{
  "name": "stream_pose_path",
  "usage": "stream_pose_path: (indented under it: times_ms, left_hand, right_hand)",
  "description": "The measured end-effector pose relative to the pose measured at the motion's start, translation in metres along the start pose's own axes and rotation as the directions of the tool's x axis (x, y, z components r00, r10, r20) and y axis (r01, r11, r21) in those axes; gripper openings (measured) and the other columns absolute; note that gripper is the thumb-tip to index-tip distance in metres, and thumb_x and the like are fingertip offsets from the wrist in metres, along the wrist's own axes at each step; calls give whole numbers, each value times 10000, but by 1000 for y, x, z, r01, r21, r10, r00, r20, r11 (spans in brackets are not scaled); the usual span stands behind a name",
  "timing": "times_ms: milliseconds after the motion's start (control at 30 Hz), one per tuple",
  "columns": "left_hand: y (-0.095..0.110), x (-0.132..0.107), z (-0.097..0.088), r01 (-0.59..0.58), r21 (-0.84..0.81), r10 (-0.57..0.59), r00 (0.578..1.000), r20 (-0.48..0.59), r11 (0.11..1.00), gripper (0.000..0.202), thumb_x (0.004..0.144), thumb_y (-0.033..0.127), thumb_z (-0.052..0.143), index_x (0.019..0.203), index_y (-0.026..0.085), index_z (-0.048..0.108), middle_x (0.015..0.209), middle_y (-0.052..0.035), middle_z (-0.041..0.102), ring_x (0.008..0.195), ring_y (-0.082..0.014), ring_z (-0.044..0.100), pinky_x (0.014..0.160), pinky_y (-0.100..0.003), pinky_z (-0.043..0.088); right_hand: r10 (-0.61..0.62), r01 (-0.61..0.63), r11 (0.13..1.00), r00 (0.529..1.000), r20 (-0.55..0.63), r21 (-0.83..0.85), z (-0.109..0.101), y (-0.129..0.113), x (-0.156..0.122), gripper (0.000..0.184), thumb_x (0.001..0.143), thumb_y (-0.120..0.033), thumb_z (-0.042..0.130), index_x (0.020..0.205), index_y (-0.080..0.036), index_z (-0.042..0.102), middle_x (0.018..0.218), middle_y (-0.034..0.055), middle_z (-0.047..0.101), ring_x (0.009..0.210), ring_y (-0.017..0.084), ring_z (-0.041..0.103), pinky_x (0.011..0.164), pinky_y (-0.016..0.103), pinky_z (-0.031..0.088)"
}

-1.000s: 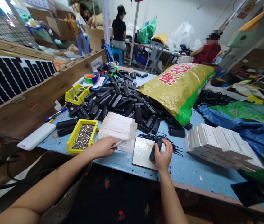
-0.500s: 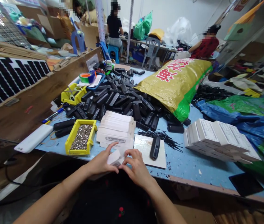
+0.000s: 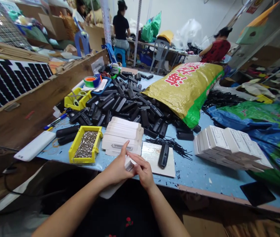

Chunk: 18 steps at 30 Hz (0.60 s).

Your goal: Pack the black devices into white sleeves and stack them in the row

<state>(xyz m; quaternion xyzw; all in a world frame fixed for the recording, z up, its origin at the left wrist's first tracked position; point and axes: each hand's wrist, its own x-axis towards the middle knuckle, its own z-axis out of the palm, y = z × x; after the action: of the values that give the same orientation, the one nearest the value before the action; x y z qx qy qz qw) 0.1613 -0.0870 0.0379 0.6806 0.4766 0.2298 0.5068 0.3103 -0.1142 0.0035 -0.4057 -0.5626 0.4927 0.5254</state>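
Both of my hands hold one flat white carton (image 3: 129, 163) at the near edge of the blue table (image 3: 199, 177). My left hand (image 3: 117, 168) grips it from below with fingers wrapped and the index finger raised. My right hand (image 3: 142, 169) pinches its right end. Just beyond lies a stack of flat white cartons (image 3: 122, 135). A single black remote-like part (image 3: 164, 155) rests on a white tile (image 3: 154, 154) right of my hands. A heap of the same black parts (image 3: 127, 105) spills from a yellow-green sack (image 3: 186, 89).
A yellow tray of small screws (image 3: 85, 144) sits left of the stack, with a white slab (image 3: 35, 146) further left. Folded white boxes (image 3: 231, 144) lie at the right beside black ties (image 3: 172, 144). Several people work at tables far behind.
My right hand left the black part on the tile and joined my left hand on a white carton drawn from the stack; both hands now work it close to the table edge.
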Motion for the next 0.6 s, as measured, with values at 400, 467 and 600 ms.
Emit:
stream_pose_path:
  times_ms: [400,467,600]
  left_hand:
    - [-32,7,-18,239,-395,-221,971,90,887,993,633,262,724,1443,247,150,1275,-119,539,1120,-271,558,964,-415,434]
    - [-40,8,-31,315,-664,-299,944,143,678,862,705,245,664,1423,293,189,1199,-93,595,1011,-249,625,867,-406,501]
    - [-42,15,-31,122,-958,-436,900,-4,260,506,815,215,566,1300,229,419,1107,-85,647,955,-201,647,802,-349,552]
  right_hand:
    - [61,131,548,979,196,-826,-89,-6,-2,623,763,-20,442,1343,-248,459,1454,77,365,1360,270,294,1104,571,189]
    - [126,64,391,984,122,-918,-130,-5,-2,614,697,46,445,1219,-252,569,1461,75,354,1387,318,211,1085,637,109]
    - [15,22,637,999,41,-770,-142,-14,-5,294,732,-90,614,996,-214,577,1206,97,603,1210,297,499,1035,569,322]
